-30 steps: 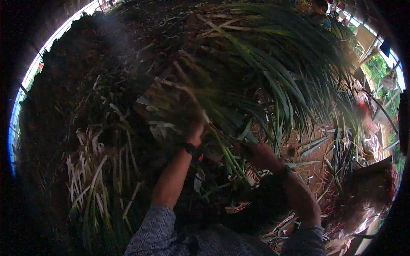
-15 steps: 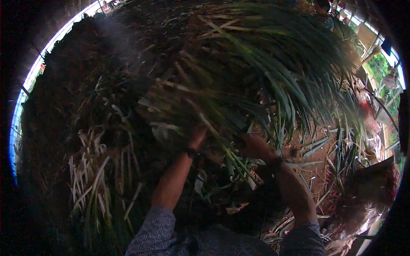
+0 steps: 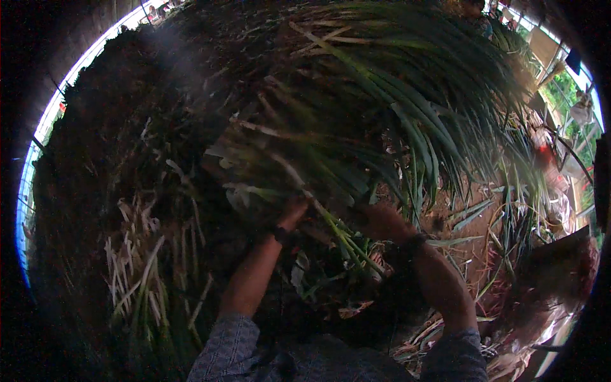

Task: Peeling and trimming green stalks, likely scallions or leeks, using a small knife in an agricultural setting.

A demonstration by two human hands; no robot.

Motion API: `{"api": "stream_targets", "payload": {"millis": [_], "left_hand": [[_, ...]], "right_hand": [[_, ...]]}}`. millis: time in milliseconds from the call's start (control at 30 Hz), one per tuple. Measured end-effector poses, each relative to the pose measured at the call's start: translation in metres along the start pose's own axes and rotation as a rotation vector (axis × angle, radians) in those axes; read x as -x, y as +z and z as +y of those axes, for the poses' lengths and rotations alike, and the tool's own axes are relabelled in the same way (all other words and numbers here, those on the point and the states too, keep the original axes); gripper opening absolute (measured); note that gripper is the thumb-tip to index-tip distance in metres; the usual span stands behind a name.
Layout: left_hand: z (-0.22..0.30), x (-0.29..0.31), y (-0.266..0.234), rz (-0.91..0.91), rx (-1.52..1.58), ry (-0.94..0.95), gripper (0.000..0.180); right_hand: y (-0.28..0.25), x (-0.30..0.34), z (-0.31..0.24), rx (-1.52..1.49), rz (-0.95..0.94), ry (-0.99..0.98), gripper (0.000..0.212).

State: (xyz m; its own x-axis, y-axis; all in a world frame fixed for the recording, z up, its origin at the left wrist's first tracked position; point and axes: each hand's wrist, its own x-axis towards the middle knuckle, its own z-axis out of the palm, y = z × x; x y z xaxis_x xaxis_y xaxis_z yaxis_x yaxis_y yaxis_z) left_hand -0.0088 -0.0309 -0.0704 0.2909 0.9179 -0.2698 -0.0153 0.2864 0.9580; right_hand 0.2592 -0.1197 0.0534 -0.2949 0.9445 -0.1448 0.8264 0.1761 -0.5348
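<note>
A long green onion [image 3: 330, 219] slants between my hands, its pale end up and to the left, its green leaves down toward my lap. My left hand [image 3: 294, 210] closes against its pale stalk; the fingertips are lost in shadow. Just to the right, my right hand [image 3: 384, 221] reaches in beside the leaves. Its fingers are dark and blurred, so whether they hold anything does not show. Beyond both hands lies a big heap of green onions [image 3: 414, 121], pale ends to the left and leaves fanning right.
At the left rests a bundle of green onions [image 3: 137, 267] with white ends up. Loose leaves [image 3: 471, 216] litter the brown ground on the right. Near the right rim are a dark red-brown slab-like thing [image 3: 554, 274] and pale crumpled sacking [image 3: 531, 340].
My left forearm has shifted slightly left and down, and my right hand slightly lower. The green onion between them lies almost as before.
</note>
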Motion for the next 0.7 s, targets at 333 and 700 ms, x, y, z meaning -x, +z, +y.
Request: {"api": "stream_targets", "payload": {"millis": [333, 700], "left_hand": [[-0.017, -0.021, 0.004, -0.263, -0.599, 0.029, 0.030], [-0.097, -0.057, -0.026, -0.251, -0.381, 0.009, 0.035]], "right_hand": [[-0.003, -0.014, -0.011, -0.004, -0.029, 0.085, 0.040], [0.013, -0.049, -0.024, -0.001, 0.065, -0.085, 0.034]]}}
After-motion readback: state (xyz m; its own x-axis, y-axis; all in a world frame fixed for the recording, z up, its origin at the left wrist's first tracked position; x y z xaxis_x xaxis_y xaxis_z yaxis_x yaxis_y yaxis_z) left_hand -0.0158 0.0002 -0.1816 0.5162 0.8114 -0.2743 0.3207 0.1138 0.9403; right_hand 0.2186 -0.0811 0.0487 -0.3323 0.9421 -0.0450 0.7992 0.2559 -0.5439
